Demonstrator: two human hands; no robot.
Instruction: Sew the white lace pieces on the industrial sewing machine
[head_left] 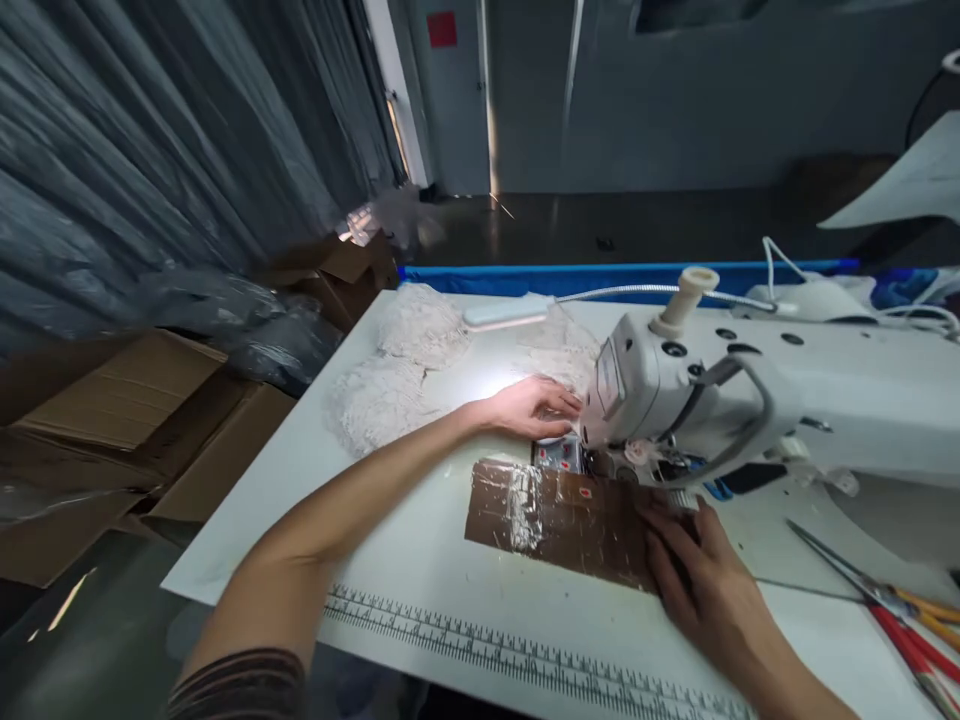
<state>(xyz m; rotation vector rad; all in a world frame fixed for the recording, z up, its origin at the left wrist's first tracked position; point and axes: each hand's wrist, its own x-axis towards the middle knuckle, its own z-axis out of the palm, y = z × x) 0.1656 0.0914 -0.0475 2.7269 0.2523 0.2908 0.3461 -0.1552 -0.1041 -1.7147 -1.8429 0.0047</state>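
Closest to me is my striped sleeve (240,685), and just past it the ruler scale (525,655) printed along the near edge of the white table (300,480). My right hand (694,575) lies palm down with the fingers spread flat. It presses on the right end of the brown taped patch (562,515) and grips nothing. The patch is stuck to the tabletop right in front of the sewing machine (750,400), shiny with clear tape. My left hand (536,405) reaches further in, fingers stretched out almost straight and resting at the needle end of the machine. The fingertips are on pale lace (559,350) there, and I cannot tell whether they pinch it. More lace pieces (390,400) sit in heaps on the far left part of the table, well apart from the patch. A small lamp (506,312) on a flexible neck shines down between them. A cream thread spool (686,295) stands upright on top of the machine. Scissors with red and yellow handles (900,610) lie to the right of my right hand. Open cardboard boxes (127,400) sit on the floor off the table's left side.
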